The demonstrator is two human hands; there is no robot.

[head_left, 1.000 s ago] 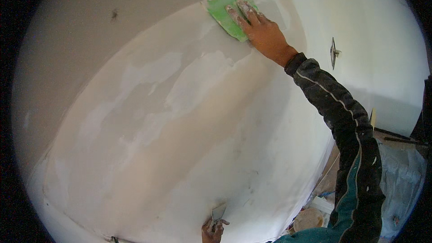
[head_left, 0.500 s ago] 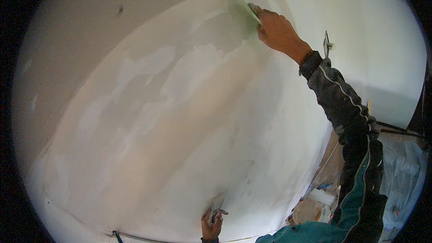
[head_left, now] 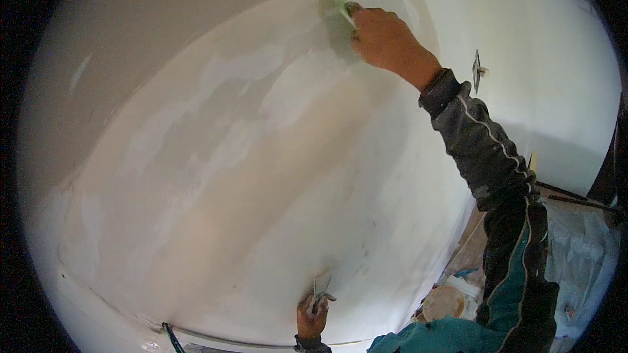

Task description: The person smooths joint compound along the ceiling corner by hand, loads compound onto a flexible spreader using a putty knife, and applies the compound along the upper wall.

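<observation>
Right grip [head_left: 386, 42] pressing green sanding pad [head_left: 337, 19] on white wall [head_left: 261, 176], left grip [head_left: 313, 314] holding putty knife [head_left: 322, 285]

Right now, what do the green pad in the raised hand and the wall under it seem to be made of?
The green pad looks like a thin sanding sheet or sponge, matte; it is blurred, so the material stays uncertain. The right hand presses it on the wall, which looks like plastered board: matte, with paler patches of dried filler.

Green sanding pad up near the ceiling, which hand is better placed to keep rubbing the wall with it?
The right hand. It already presses the green pad against the wall high up, while the left hand is low, holding a small scraper.
</observation>
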